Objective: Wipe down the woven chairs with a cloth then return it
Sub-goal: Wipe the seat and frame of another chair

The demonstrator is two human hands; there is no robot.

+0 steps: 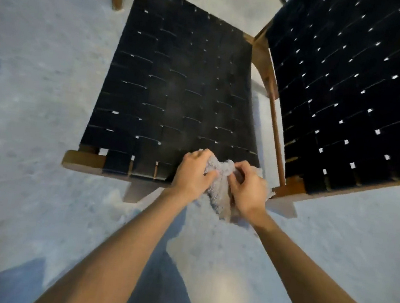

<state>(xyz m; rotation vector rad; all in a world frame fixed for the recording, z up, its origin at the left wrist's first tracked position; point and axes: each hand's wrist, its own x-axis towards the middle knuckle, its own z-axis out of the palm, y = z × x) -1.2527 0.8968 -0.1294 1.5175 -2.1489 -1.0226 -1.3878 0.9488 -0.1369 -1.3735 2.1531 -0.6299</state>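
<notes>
- Over the front edge of the near chair (176, 85), both hands hold the grey cloth (219, 186) bunched between them, its tail hanging past the wooden rail toward the floor (35, 106)
- Risk: the cloth is a loose wad, so a swipe may drag only a corner across the weave
- Risk: the hanging tail could snag on the rail, or slip free if either grip eases
- Left hand (195, 173): fingers curled over the cloth's top, grip clamped on it
- Right hand (248, 187): fingertips pinching the folds, knuckles up, grip clamped on the cloth; both arms reach forward and down
- Second chair (353, 82) stands just beside, on the right
</notes>
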